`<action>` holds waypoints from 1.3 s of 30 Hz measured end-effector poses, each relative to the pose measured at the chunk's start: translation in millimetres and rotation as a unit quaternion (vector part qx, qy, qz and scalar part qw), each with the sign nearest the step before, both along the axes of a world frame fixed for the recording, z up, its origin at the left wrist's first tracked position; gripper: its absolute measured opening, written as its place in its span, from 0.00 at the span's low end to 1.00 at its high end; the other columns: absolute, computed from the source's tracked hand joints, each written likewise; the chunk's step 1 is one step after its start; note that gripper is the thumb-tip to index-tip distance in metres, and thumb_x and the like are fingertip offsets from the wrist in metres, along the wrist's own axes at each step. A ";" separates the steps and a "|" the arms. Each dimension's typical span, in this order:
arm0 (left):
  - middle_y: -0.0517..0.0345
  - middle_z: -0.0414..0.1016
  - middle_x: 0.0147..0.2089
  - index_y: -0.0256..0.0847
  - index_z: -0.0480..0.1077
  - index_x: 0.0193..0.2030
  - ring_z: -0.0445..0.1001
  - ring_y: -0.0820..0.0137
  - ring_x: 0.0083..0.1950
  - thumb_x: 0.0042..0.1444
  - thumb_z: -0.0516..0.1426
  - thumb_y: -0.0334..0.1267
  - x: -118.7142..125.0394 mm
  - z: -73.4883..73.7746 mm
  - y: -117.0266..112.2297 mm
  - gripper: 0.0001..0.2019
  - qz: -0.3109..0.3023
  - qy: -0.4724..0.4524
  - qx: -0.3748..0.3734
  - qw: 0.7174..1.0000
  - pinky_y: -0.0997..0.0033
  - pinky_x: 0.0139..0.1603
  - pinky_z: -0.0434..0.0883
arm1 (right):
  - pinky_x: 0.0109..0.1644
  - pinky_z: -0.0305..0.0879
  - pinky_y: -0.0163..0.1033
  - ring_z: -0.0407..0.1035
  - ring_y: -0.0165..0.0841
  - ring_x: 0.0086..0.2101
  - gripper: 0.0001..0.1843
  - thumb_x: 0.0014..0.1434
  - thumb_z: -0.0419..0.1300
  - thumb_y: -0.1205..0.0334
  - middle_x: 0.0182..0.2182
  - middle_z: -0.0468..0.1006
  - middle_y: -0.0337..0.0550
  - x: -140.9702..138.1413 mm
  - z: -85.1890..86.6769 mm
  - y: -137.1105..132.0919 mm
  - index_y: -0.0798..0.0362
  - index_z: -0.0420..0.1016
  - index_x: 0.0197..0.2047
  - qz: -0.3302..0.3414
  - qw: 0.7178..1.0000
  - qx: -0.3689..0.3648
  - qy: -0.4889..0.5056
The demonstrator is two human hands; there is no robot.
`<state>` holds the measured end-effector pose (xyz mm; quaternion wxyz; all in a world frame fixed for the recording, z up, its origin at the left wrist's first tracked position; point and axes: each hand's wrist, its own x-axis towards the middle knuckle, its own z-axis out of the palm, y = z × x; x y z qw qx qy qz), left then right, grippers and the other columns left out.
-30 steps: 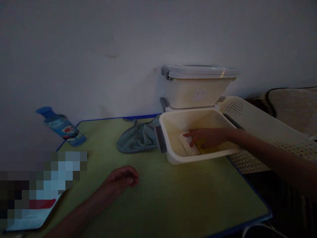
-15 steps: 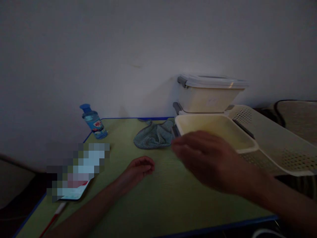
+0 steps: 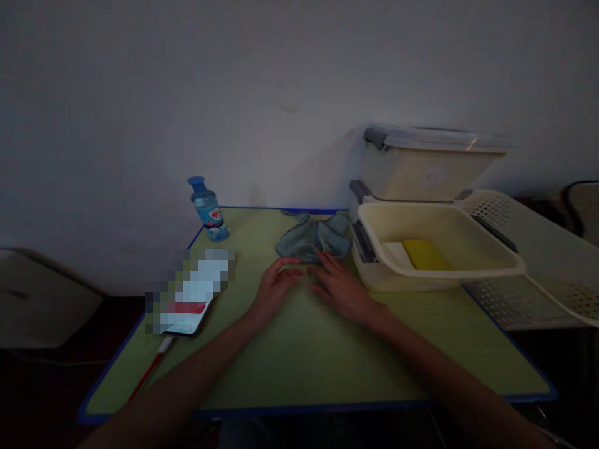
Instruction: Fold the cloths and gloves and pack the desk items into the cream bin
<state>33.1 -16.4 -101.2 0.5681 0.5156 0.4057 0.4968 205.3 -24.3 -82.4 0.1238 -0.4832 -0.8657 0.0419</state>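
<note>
Both my hands rest on the green table, close together, just in front of a crumpled grey-green mesh cloth. My left hand lies with fingers stretched toward the cloth and holds nothing. My right hand lies flat with fingers spread, fingertips almost at the cloth's near edge, also holding nothing. To the right stands an open cream plastic bin with a yellow pad and a white folded cloth inside.
A lidded cream box stands behind the bin against the wall. A white perforated tray lies at the right. A blue-capped water bottle stands at the back left. A blurred flat item lies at the left.
My right hand left the bin, swung across and came down on the table beside my left hand. My left hand uncurled and moved toward the cloth. The view shifted left.
</note>
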 end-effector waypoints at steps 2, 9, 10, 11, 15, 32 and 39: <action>0.54 0.69 0.46 0.38 0.66 0.38 0.71 0.70 0.41 0.44 0.55 0.34 0.3 -2.1 0.6 0.12 -0.005 0.016 0.037 0.999 0.69 0.43 0.65 | 0.59 0.49 0.56 0.45 0.48 0.60 0.24 0.59 0.52 0.57 0.60 0.54 0.63 -1.7 -6.9 1.4 0.62 0.63 0.55 -0.012 1.000 -0.015 -0.013; 0.50 0.66 0.48 0.39 0.67 0.38 0.65 0.66 0.51 0.48 0.51 0.27 -0.5 -7.3 0.4 0.11 0.016 0.185 0.209 0.960 0.65 0.47 0.65 | 0.58 0.51 0.57 0.56 0.45 0.54 0.20 0.58 0.54 0.61 0.53 0.66 0.55 -4.9 -9.1 -3.9 0.60 0.65 0.53 0.017 1.000 0.003 0.009; 0.50 0.66 0.48 0.39 0.67 0.39 0.65 0.65 0.52 0.48 0.50 0.26 -0.4 -8.0 0.0 0.11 0.014 0.212 0.231 0.949 0.64 0.49 0.65 | 0.57 0.52 0.55 0.58 0.43 0.52 0.19 0.58 0.54 0.61 0.50 0.68 0.54 -5.3 -7.7 -5.3 0.59 0.67 0.51 0.029 0.999 0.008 0.016; 0.50 0.66 0.48 0.38 0.67 0.39 0.65 0.65 0.52 0.48 0.51 0.25 -0.3 -9.0 -0.4 0.12 0.011 0.240 0.249 0.938 0.62 0.51 0.63 | 0.56 0.54 0.54 0.60 0.42 0.50 0.16 0.58 0.54 0.62 0.48 0.70 0.52 -5.7 -6.6 -6.4 0.58 0.68 0.49 0.043 0.999 0.012 0.022; 0.49 0.66 0.48 0.38 0.67 0.41 0.64 0.61 0.53 0.46 0.55 0.27 -0.3 -14.0 -1.7 0.14 -0.012 0.363 0.273 0.891 0.56 0.55 0.60 | 0.49 0.62 0.48 0.63 0.38 0.43 0.09 0.59 0.52 0.64 0.41 0.71 0.49 -5.5 -6.5 -8.9 0.55 0.70 0.41 0.093 0.994 0.013 0.047; 0.57 0.69 0.29 0.39 0.60 0.37 0.69 0.67 0.30 0.60 0.43 0.33 -2.3 -6.4 -7.1 0.06 -0.020 0.479 0.211 0.852 0.69 0.32 0.64 | 0.43 0.65 0.44 0.67 0.39 0.39 0.10 0.56 0.51 0.69 0.39 0.71 0.50 -4.6 -9.2 -11.2 0.56 0.67 0.42 0.011 0.999 0.014 0.039; 0.49 0.75 0.32 0.38 0.63 0.43 0.75 0.63 0.32 0.61 0.47 0.41 5.5 -1.8 -18.3 0.10 -0.089 0.602 0.227 0.761 0.68 0.34 0.67 | 0.33 0.66 0.44 0.73 0.43 0.34 0.13 0.61 0.44 0.68 0.36 0.77 0.50 -13.6 -5.6 -17.7 0.53 0.65 0.46 -0.010 0.994 -0.027 -0.101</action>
